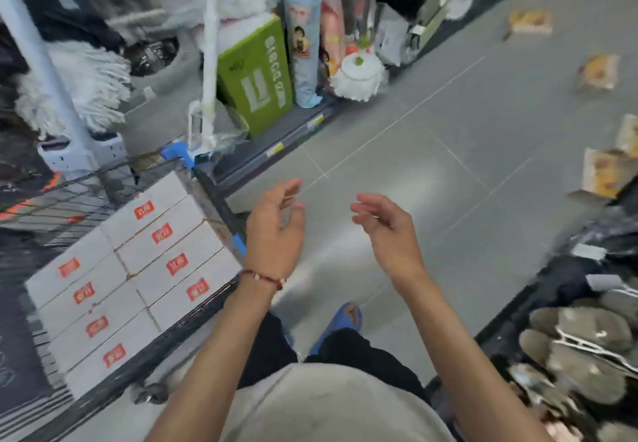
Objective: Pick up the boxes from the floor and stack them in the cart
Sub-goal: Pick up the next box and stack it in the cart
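Several white boxes [138, 269] with red labels lie stacked flat in a wire cart [214, 196] with blue corner caps at the lower left. My left hand [276, 227] hovers just right of the cart's rim, fingers loosely curled, holding nothing. My right hand [383, 224] hangs beside it over the grey floor, fingers relaxed and empty. More boxes with yellow-orange print lie scattered on the floor at the right: one [531, 20] far off, one [599, 72] nearer, and others [604, 176] at the right edge.
A low shelf [276, 145] along the left holds mops, a green carton [257, 76] and rolled goods. A dark display [580, 338] of slippers stands at the lower right. Grey tiled floor [431, 151] runs between them. My blue shoe [345, 321] shows below my hands.
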The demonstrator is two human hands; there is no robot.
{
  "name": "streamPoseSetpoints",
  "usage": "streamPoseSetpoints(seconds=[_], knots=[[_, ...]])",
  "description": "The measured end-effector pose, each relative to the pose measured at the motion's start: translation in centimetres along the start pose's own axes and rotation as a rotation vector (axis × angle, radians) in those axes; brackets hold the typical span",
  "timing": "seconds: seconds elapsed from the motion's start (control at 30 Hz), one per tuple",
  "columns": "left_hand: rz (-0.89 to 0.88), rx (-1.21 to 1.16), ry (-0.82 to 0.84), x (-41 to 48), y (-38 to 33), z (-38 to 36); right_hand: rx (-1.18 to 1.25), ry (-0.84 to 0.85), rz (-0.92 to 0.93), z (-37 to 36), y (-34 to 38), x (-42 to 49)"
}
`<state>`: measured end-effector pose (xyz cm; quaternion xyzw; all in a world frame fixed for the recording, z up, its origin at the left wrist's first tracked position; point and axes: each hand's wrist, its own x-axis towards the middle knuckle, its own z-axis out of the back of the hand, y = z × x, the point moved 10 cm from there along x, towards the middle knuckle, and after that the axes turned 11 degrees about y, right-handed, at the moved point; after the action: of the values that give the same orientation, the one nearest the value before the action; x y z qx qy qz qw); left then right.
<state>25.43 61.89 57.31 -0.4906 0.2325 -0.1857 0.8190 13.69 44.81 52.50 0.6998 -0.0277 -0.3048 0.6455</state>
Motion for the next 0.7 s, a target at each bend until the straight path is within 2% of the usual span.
streamPoseSetpoints(seconds=[0.33, 0.47, 0.7], knots=[[-0.092, 0.053, 0.34, 7.9, -9.8, -15.4, 0.125, -0.309, 0.005, 17.0, 2.0, -1.0], [-0.105, 0.041, 0.452, 13.1, -12.9, -21.4, 0.11, -0.378, -0.016, 22.8, 2.8, 1.3], [-0.144, 0.037, 0.653, 23.7, -20.5, -32.2, 0.209, -0.6, -0.086, 34.2, 4.9, 6.1]])
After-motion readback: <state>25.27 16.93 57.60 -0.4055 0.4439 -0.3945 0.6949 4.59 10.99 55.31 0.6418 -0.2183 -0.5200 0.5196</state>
